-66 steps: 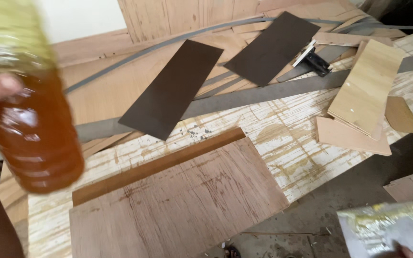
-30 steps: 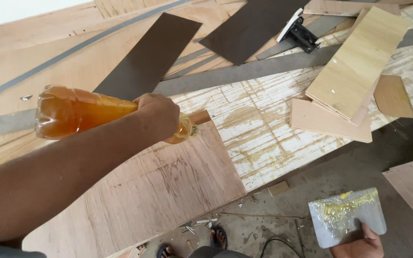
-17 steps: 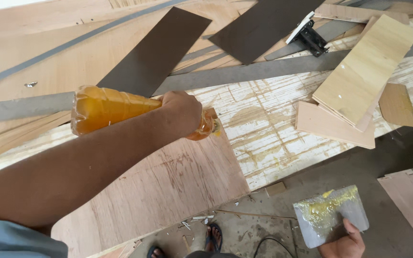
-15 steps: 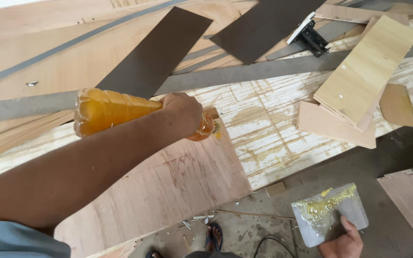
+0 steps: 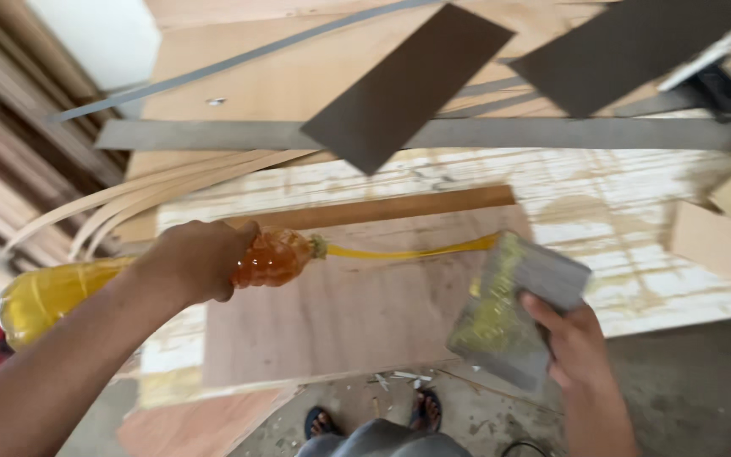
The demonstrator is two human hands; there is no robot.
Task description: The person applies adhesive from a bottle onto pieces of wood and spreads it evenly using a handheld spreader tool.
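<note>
Tilted amber glue bottle streams yellow onto the glue-smeared grey spreader.

bottle: clear plastic, amber-orange at the neck, yellow at the base
glue stream: yellow
spreader: grey, smeared yellow
board: pale pinkish-brown wood grain
strip: mid-brown
panels: dark brown
table: whitish, streaked with yellowed glue

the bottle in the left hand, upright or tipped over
Tipped. The bottle lies nearly sideways in the left hand, neck toward the grey scraper, and a yellow stream of glue runs from its mouth.
</note>
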